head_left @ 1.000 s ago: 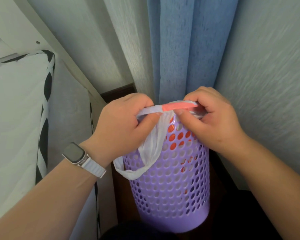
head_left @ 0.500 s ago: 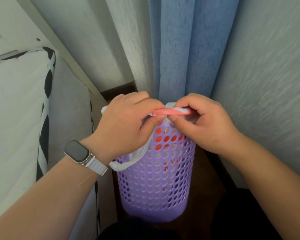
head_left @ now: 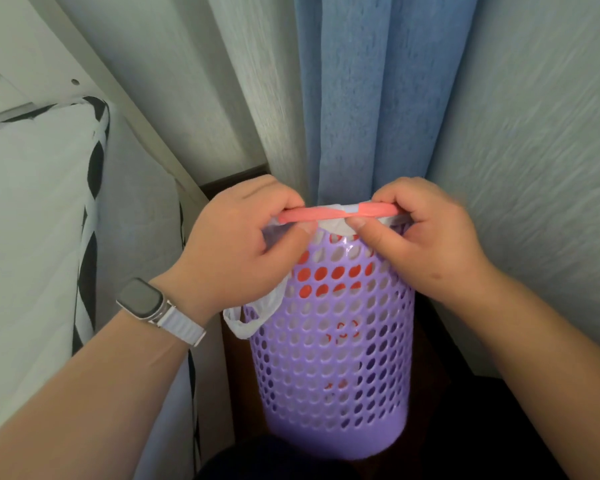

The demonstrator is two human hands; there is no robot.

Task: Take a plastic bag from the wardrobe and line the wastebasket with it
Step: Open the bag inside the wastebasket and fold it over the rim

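Observation:
A purple perforated wastebasket (head_left: 340, 368) stands upright on the dark floor in the corner. A white and red plastic bag (head_left: 326, 213) sits inside it, red print showing through the holes. The bag's edge is stretched along the near rim as a pink-red band. My left hand (head_left: 239, 258) pinches the bag at the rim's left side. My right hand (head_left: 420, 244) pinches it at the right side. One white handle loop (head_left: 246, 318) of the bag hangs outside the basket below my left hand.
A blue curtain (head_left: 361, 98) hangs right behind the basket. Textured light walls (head_left: 534, 150) close the corner on the right and back. A white mattress with black-and-white trim (head_left: 32, 220) stands close on the left. Dark wooden floor (head_left: 430, 341) shows around the basket.
The view has shifted, so the basket sits lower and more upright in frame. My hands have spread apart along the rim, exposing a longer stretch of the red bag edge.

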